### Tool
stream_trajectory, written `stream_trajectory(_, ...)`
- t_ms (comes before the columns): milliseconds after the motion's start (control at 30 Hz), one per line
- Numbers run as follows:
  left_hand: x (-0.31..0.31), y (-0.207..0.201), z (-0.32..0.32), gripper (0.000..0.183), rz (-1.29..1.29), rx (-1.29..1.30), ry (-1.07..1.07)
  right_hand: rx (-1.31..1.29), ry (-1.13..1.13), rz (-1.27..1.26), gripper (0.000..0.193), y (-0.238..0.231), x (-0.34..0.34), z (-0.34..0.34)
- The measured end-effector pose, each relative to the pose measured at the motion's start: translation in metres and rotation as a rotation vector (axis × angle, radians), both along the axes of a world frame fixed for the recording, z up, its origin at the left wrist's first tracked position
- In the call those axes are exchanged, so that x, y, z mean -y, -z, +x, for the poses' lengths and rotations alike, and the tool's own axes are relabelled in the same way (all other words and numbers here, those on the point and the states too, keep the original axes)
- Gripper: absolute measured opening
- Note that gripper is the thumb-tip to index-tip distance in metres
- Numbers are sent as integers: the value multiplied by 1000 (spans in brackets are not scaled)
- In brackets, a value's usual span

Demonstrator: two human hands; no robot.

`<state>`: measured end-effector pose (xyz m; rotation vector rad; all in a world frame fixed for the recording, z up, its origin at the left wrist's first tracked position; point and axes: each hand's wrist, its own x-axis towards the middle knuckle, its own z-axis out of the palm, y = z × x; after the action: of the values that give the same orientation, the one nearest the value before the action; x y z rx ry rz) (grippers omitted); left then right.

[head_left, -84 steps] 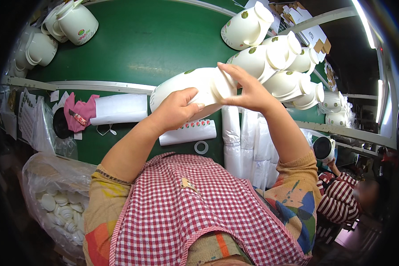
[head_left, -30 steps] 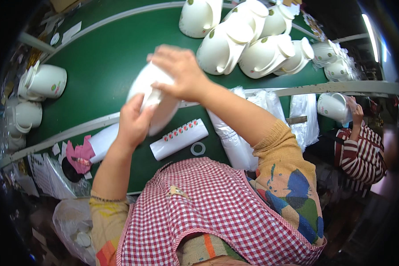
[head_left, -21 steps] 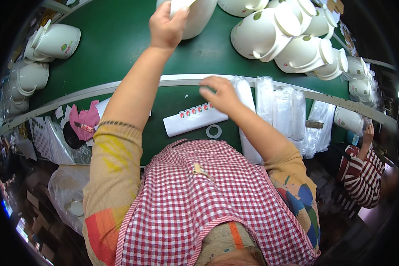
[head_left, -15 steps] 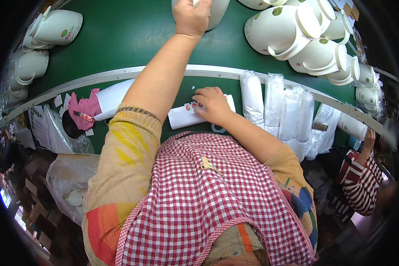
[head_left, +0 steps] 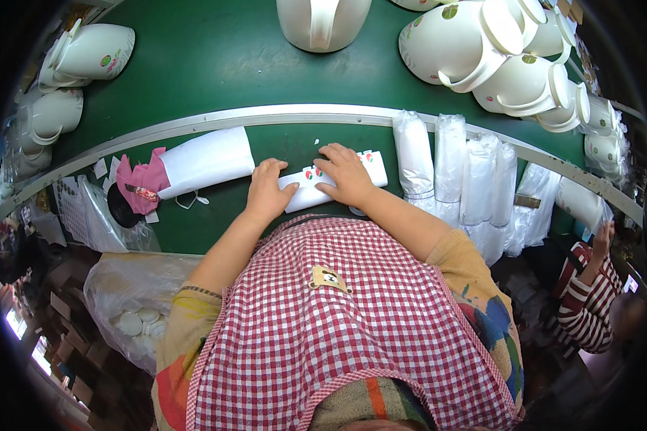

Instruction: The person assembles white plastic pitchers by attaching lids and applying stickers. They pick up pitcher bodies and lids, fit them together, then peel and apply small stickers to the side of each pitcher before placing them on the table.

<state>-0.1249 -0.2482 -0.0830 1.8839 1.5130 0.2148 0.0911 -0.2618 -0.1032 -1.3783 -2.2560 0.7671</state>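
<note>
A white strip of stickers (head_left: 309,196), printed with small red and green marks, lies on the green bench just in front of my apron. My right hand (head_left: 346,174) rests over its middle with fingers apart. At its left end is my left hand (head_left: 269,191), thumb and fingers spread, the thumb touching or nearly touching the strip. Neither hand grips anything. Beyond the metal rail, a white pitcher (head_left: 323,29) stands on the green belt with its handle toward me; its top is cut off by the picture's edge.
White pitchers (head_left: 449,47) crowd the belt's right side, and more (head_left: 97,50) stand at left. A stack of white sheets (head_left: 212,159) lies beside a pink cloth (head_left: 142,179). Bundled plastic bags (head_left: 413,158) hang over the bench edge. A co-worker in a striped sleeve (head_left: 586,302) is at right.
My left hand has let go of the white pitcher on the belt and come back to the sticker strip. My right hand has stayed on the strip.
</note>
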Motion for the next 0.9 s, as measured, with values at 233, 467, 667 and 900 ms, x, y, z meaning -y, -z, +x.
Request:
stream_trajectory(233, 6, 7, 7, 22, -133, -118, -42, -7, 7, -31, 46, 0, 3, -1)
stream_trajectory(467, 2, -15, 14, 35, -293, -135, -41, -21, 0, -79, 40, -2, 0, 0)
stream_trajectory(667, 12, 8, 10, 24, -220, -80, 98, -101, 17, 43, 35, 8, 10, 2)
stream_trajectory(900, -3, 7, 16, 17, -376, 175, 32, 95, -18, -49, 19, -4, 5, -16)
